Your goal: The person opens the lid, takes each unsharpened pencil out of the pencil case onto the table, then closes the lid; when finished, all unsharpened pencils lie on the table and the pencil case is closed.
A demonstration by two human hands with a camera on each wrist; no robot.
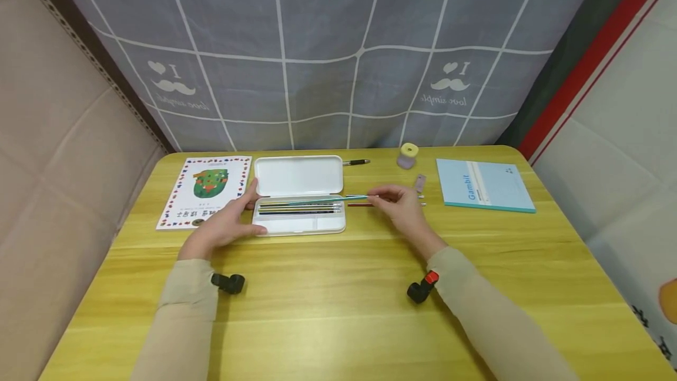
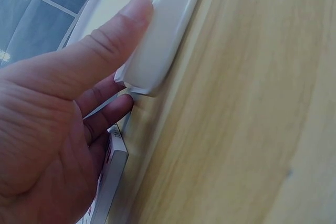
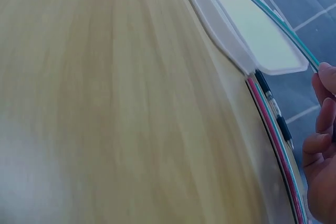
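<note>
A white pencil case (image 1: 298, 231) lies with its lid (image 1: 298, 175) raised; several pencils (image 1: 298, 209) rest inside. My left hand (image 1: 226, 222) holds its left end. The left wrist view shows the thumb of that hand (image 2: 47, 119) along the case rim (image 2: 168, 51), the other fingers curled by its corner. Between thumb and fingertips, my right hand (image 1: 399, 207) pinches the end of a teal pencil (image 1: 351, 197). That pencil (image 3: 283, 24) slants above the case in the right wrist view, its far end over the compartment.
More pencils (image 1: 361, 205) lie right of the case, partly under my right hand. A black pen (image 1: 357, 162) sits behind them. Farther right are an eraser-like block (image 1: 420, 183), a yellow-topped small container (image 1: 407, 156) and a blue notebook (image 1: 483, 186). An illustrated book (image 1: 208, 184) lies left.
</note>
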